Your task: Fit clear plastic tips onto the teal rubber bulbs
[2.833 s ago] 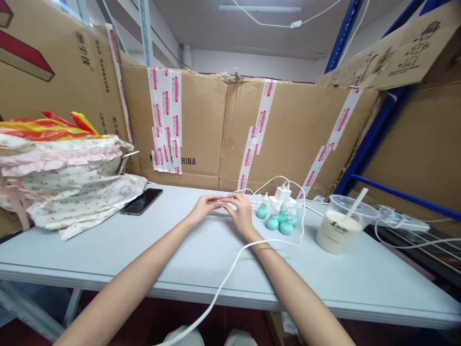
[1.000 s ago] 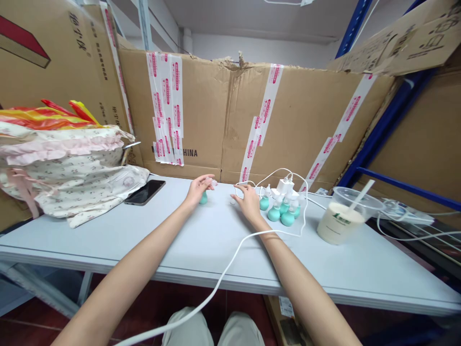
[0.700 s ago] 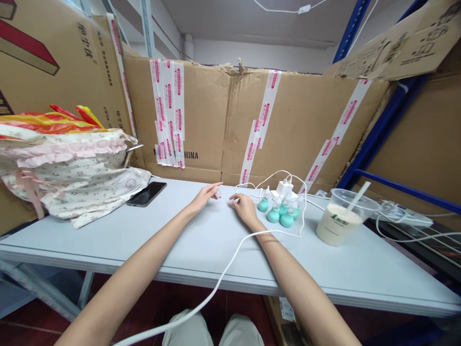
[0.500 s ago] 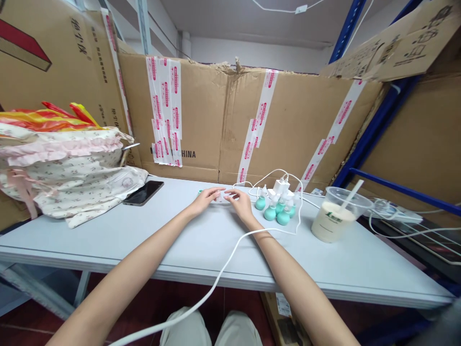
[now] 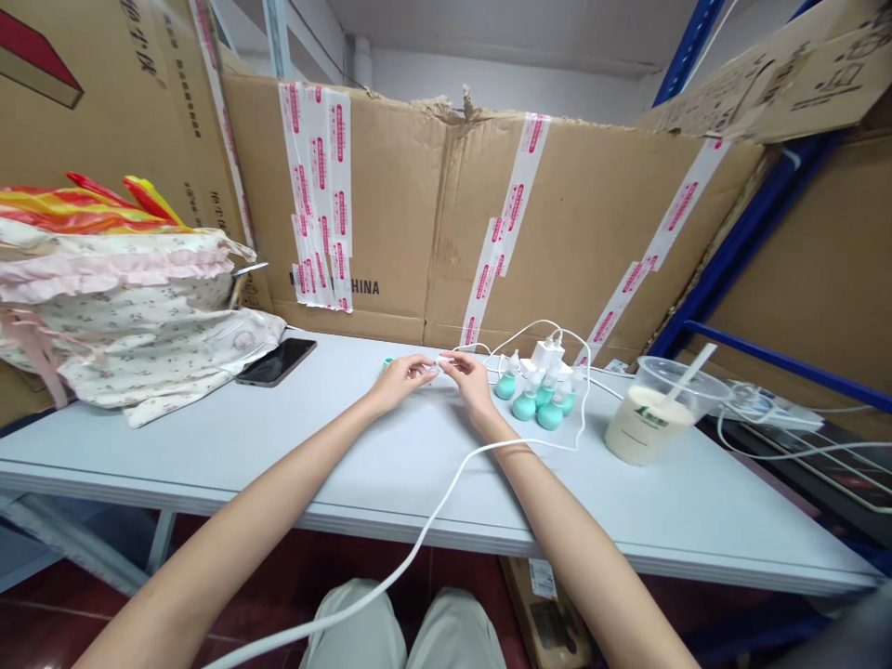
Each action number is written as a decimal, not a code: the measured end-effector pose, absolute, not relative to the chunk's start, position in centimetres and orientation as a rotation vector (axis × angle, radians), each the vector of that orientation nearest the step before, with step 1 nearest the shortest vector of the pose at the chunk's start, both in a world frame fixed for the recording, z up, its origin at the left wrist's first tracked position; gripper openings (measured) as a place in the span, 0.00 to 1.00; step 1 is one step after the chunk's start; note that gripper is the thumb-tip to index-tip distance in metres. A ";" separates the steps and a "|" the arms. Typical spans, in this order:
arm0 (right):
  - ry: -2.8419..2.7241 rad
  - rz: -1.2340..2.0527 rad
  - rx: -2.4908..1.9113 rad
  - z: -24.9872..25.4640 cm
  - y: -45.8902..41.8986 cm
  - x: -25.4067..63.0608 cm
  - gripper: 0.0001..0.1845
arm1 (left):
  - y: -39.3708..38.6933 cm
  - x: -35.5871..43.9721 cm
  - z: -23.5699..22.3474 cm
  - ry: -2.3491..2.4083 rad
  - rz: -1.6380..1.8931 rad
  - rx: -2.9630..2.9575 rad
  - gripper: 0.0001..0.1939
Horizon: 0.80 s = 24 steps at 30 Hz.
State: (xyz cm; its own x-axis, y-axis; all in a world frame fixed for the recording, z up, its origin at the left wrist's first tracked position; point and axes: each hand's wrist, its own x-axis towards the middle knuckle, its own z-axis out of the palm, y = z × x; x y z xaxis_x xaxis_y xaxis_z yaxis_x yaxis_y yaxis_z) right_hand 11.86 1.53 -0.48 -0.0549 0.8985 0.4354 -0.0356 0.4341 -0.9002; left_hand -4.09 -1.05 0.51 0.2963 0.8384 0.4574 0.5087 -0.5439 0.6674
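Note:
Near the back middle of the table, my left hand (image 5: 404, 379) and my right hand (image 5: 468, 379) meet with bent fingers. Both pinch a small clear plastic piece (image 5: 439, 365) between their fingertips; its exact shape is too small to make out. Partly behind my left hand sits a small green item (image 5: 386, 364), mostly hidden. To the right of my right hand, several teal squeeze bulbs with clear tips (image 5: 550, 414) stand in a cluster on the table (image 5: 390, 455).
White chargers with cables (image 5: 546, 355) sit behind the bulbs. A white cable (image 5: 446, 502) crosses my right forearm. To the right stands a drink cup with a straw (image 5: 645, 423). At left lie a phone (image 5: 277, 361) and a floral cloth bag (image 5: 174, 344). Cardboard (image 5: 390, 204) walls the back.
My hands have shifted slightly and their fingertips have drawn closer around the clear piece, which shows less now. The view has tipped down a little. The bulbs stay put.

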 end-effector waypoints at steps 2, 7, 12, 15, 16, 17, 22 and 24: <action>-1.414 0.923 -0.827 -0.6 1.7 11.9 0.17 | -1.3 -4.1 0.7 1.242 1.131 2.202 0.19; -1.379 0.968 -0.826 -0.6 1.8 11.8 0.17 | -1.2 -4.1 0.5 1.237 1.246 2.174 0.19; -1.378 1.025 -0.891 -0.5 1.1 11.5 0.18 | -0.3 -3.8 -0.3 1.166 1.292 2.089 0.20; -1.374 1.032 -0.948 -0.6 0.8 11.4 0.19 | -0.3 -3.9 -0.2 1.228 1.201 2.218 0.14; -1.375 1.043 -0.955 -0.6 0.8 11.4 0.19 | -0.5 -4.1 -0.1 1.257 1.168 2.279 0.12; -1.380 1.058 -0.954 -0.5 0.8 11.5 0.19 | -0.6 -4.2 0.0 1.286 1.136 2.339 0.11; -1.473 1.146 -0.934 -0.3 1.0 12.0 0.20 | -1.5 -4.7 0.1 1.441 0.961 2.568 0.13; -1.473 1.195 -0.928 -0.2 0.9 12.2 0.21 | -1.6 -4.7 0.0 1.457 0.928 2.603 0.15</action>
